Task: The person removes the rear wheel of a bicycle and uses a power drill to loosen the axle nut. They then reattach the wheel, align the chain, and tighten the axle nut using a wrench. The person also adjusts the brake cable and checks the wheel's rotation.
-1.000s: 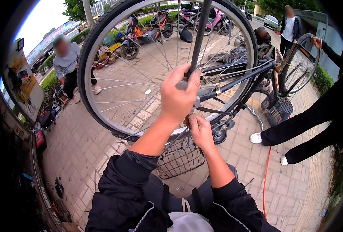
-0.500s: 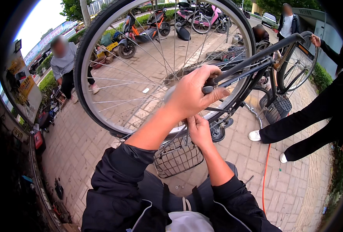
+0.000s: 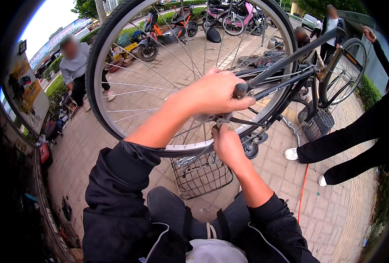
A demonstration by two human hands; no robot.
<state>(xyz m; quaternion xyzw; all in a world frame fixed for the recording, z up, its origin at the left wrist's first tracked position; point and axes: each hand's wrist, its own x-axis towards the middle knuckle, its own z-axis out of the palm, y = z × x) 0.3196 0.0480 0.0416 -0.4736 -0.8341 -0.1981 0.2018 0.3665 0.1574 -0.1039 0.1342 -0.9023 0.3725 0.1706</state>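
A black bicycle stands upside down before me, its large spoked wheel (image 3: 98,87) upright and close. My left hand (image 3: 214,92) is closed around the parts at the wheel's hub, its thumb below a black rounded end (image 3: 240,90) of a frame tube; its other fingers are partly hidden. Just beneath, my right hand (image 3: 229,143) pinches a small grey metal piece (image 3: 221,121) by the axle, its exact kind unclear. Below the wheel hangs the bicycle's black wire basket (image 3: 203,177), near my knees.
At right stands a person in black trousers (image 3: 339,151), near another bicycle wheel (image 3: 342,72). An orange hose (image 3: 303,193) crosses the paving. A person in grey (image 3: 74,63) sits at left. An orange scooter (image 3: 159,35) is parked behind the wheel.
My right hand has risen from below the wheel rim to the hub. My left hand has turned flatter over the hub. The hand of the person at right has lifted off the farther wheel.
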